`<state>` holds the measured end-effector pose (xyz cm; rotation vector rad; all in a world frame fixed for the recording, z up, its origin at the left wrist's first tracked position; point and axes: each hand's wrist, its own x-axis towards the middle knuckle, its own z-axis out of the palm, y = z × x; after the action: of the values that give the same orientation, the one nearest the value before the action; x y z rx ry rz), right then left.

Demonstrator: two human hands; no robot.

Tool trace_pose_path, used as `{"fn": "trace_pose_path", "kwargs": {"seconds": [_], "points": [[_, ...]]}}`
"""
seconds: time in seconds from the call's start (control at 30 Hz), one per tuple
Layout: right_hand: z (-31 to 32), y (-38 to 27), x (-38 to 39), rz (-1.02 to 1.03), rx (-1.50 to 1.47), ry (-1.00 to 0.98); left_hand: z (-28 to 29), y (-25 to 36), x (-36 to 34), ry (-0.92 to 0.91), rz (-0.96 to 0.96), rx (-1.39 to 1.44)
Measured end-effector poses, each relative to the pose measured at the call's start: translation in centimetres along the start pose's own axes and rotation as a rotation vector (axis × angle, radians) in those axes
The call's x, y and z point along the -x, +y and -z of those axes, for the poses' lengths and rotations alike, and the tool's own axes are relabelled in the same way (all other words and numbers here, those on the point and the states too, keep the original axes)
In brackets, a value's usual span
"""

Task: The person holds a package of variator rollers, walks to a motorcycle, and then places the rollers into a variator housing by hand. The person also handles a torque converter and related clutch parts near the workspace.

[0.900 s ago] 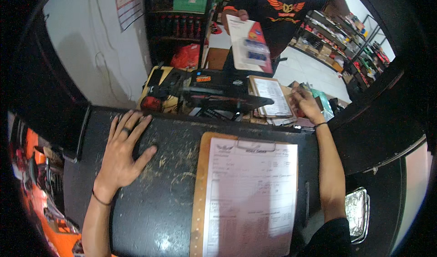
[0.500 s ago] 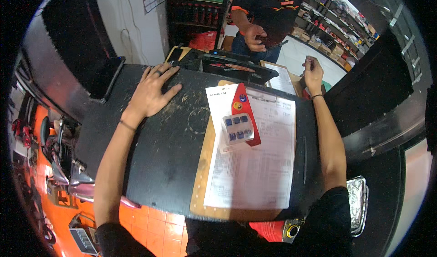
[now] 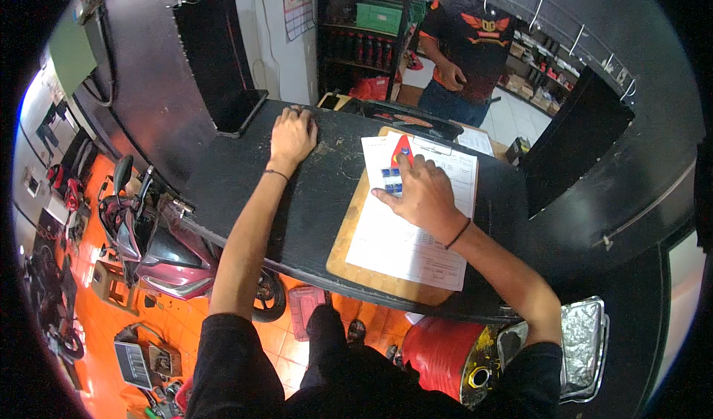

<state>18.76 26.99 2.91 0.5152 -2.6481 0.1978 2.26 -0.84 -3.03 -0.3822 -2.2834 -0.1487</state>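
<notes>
My left hand [image 3: 292, 138] rests on the black counter [image 3: 297, 218] near its far edge, fingers curled in and nothing visible inside them. Over a wooden clipboard [image 3: 343, 252] my right hand [image 3: 427, 196] reaches onto a blister pack [image 3: 375, 149], a red and white card with small blue pieces. Thumb and index finger are spread apart across the pack, and the other fingers are bent. My palm and fingers hide the pack's right side. Under it lies a printed sheet [image 3: 401, 252], fixed beneath the clip at the board's top.
Across the counter stands a person [image 3: 475, 55] in a dark shirt. A motorcycle [image 3: 167, 248] is parked to the left on the orange floor. Below the counter's near edge are a red drum [image 3: 438, 352] and a foil-lined tray [image 3: 581, 345]. Shelves [image 3: 356, 29] stand behind.
My right hand has come from the counter's right side onto the blister pack. My left hand has curled its spread fingers. The view has shifted, and the other person's hand has lowered.
</notes>
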Motion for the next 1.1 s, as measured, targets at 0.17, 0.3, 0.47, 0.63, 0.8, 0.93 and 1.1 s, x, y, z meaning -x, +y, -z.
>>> {"fn": "trace_pose_path", "kwargs": {"seconds": [0.17, 0.3, 0.47, 0.63, 0.8, 0.93, 1.1], "points": [[-0.8, -0.8, 0.6, 0.072, -0.129, 0.003, 5.6, 1.9, 4.7, 0.077, 0.105, 0.368], [2.3, -5.2, 2.4, 0.265, -0.27, 0.115, 15.5, 5.9, 10.9, 0.035, 0.394, 0.965], [5.9, -17.0, 5.2, 0.509, -0.53, 0.225, 30.0, 5.5, 21.9, -0.018, 0.611, 1.257], [6.7, -29.3, 9.0, 0.721, -0.635, 0.299, 40.2, 2.2, 30.8, 0.076, 0.824, 1.234], [5.5, -42.1, 14.3, 0.777, -1.023, 0.273, 50.5, -0.9, 39.5, 0.277, 0.804, 1.015], [5.9, -51.4, 18.5, 0.767, -1.305, 0.109, 58.7, -2.6, 45.1, 0.359, 0.762, 0.767], [4.7, -60.2, 21.9, 0.751, -1.604, -0.139, 65.8, -3.7, 50.4, 0.376, 0.875, 0.597]]}}
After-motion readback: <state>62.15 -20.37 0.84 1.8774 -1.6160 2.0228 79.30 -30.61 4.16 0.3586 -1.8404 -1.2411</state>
